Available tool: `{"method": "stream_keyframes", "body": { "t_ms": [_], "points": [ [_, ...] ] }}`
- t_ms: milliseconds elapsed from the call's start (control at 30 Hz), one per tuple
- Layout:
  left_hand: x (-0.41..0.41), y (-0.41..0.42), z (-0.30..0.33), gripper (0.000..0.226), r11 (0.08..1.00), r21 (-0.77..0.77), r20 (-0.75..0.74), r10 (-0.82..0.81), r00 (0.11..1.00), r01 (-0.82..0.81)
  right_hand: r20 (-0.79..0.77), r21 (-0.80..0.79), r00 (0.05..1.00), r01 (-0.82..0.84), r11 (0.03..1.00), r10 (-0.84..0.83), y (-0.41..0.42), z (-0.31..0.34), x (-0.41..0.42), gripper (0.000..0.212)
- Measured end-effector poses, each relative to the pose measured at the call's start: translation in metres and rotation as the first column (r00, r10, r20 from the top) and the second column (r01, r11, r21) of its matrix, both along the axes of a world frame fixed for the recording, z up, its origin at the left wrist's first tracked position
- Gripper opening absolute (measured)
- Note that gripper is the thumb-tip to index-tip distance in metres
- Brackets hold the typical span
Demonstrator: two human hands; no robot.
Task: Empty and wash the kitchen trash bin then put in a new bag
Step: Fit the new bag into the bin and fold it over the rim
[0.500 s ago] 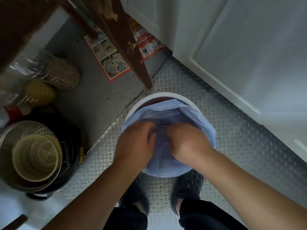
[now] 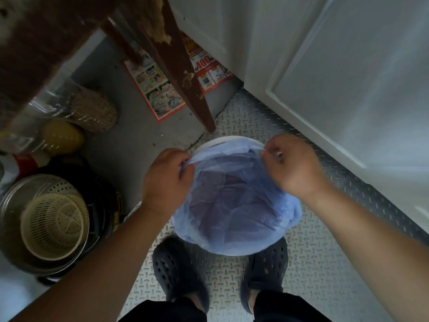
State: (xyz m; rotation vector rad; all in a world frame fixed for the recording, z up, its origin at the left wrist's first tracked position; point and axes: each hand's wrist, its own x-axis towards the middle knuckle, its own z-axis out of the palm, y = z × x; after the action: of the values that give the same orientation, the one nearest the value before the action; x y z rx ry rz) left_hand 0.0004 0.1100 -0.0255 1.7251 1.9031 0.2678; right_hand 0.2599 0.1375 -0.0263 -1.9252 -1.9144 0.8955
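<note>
Since a moment ago I see both hands move apart, left hand and right hand each pinching the thin, slippery bag by its hem, best held there over the bin rim.

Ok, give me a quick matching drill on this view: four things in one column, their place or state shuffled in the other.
Things:
1. bag
2. bin
3. colander
4. flyer

Place or state:
A. flat on the floor behind the table leg
B. nested in a metal pot at left
C. white rim showing on the far side
D. gripped at its edge by the left hand and right hand

Pairs: 1-D, 2-C, 3-B, 4-A
</note>
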Motion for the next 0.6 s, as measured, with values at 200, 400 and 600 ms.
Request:
{"method": "stream_keyframes", "body": {
  "t_ms": [200, 400, 600],
  "points": [
    [-0.015, 0.020, -0.004, 0.009, 0.966, -0.233, 0.184, 0.155, 0.971, -0.110, -0.175, -0.225, 0.971, 0.120, 0.967, -0.161, 0.021, -0.013, 0.007, 0.017],
    [-0.018, 0.037, -0.014, 0.008, 0.811, -0.537, 0.452, 0.508, 0.733, -0.231, -0.332, -0.536, 0.877, 0.126, 0.835, -0.346, 0.039, -0.027, 0.013, 0.027],
    [-0.014, 0.040, -0.025, 0.038, 0.457, -0.879, 0.373, 0.838, 0.399, -0.138, -0.388, -0.745, 0.757, 0.079, 0.663, -0.526, 0.043, -0.043, 0.017, 0.019]
  ]
}}
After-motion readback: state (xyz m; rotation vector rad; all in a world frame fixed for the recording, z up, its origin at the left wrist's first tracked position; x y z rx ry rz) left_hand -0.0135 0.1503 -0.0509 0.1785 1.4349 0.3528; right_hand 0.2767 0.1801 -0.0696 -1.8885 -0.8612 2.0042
